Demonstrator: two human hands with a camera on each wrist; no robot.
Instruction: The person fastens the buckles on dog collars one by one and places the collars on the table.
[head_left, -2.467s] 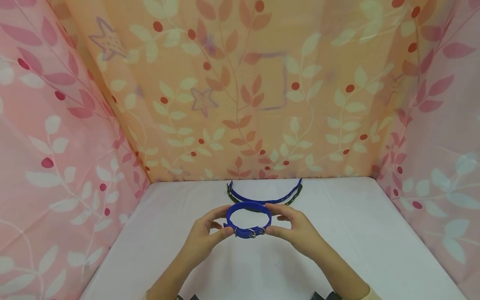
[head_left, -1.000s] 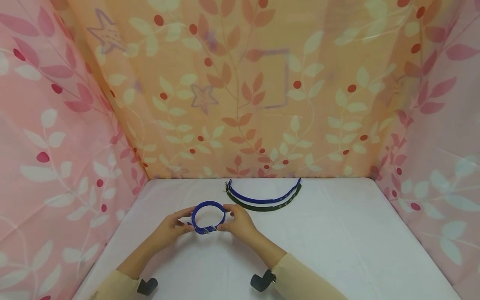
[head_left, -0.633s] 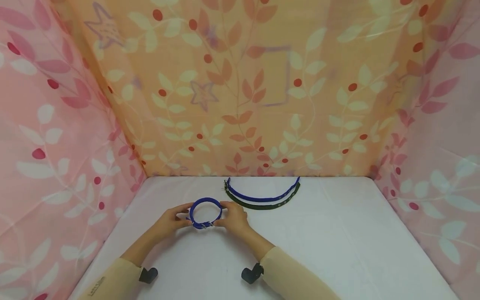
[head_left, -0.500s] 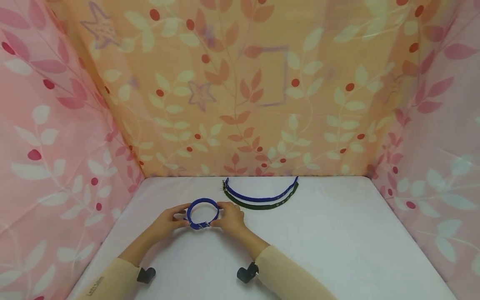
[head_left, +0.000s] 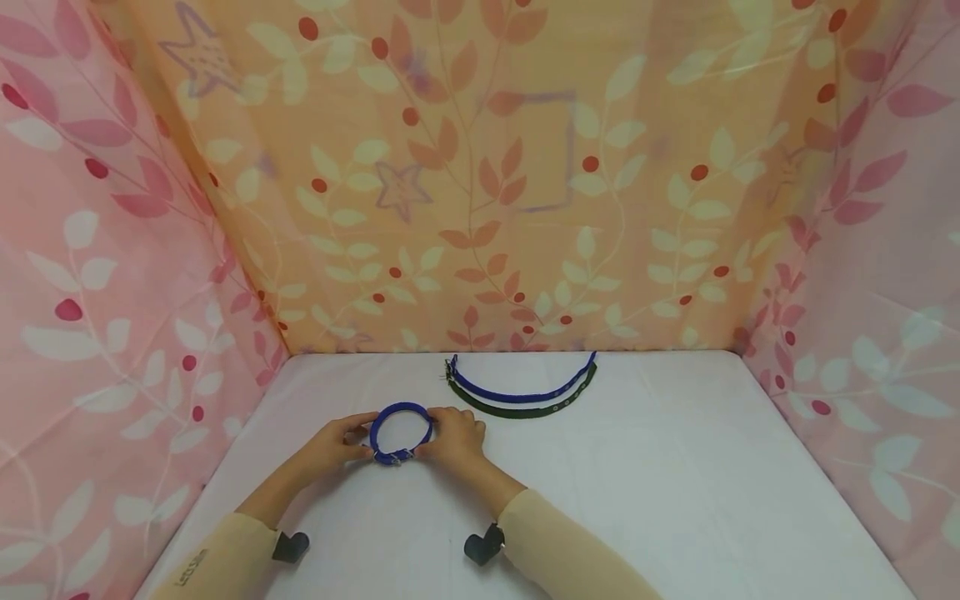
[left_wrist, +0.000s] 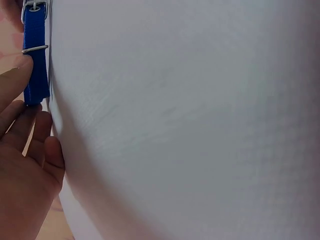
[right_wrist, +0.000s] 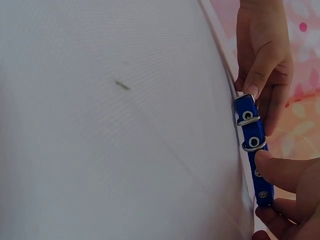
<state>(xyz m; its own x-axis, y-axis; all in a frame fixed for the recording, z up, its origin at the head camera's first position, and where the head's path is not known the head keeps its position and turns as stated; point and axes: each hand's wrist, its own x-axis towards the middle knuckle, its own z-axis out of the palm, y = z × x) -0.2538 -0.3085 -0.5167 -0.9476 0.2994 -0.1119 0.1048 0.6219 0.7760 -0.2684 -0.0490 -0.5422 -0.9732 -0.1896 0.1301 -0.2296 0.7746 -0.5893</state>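
Observation:
A blue collar (head_left: 401,406) with a metal buckle is fastened into a loop, low over the table at left of centre; whether it touches the cloth I cannot tell. Its left side is pinched between the thumb and fingers of my left hand (head_left: 330,446). My right hand (head_left: 454,439) pinches the opposite side. In the left wrist view the strap (left_wrist: 36,75) sits under the left thumb, with the buckle at the top edge. Metal-rimmed holes and rings show along the collar (right_wrist: 254,135) in the right wrist view, between both hands.
Behind the hands, a second blue collar (head_left: 517,398) and a dark green collar (head_left: 517,412) lie unfastened in curves near the back edge of the white table (head_left: 637,483). A patterned orange curtain (head_left: 480,208) hangs behind, with pink curtains on both sides.
Both hands have carried the looped blue collar from the centre to the left, then lowered it slightly in the last half second. The two collars at the back stay in place.

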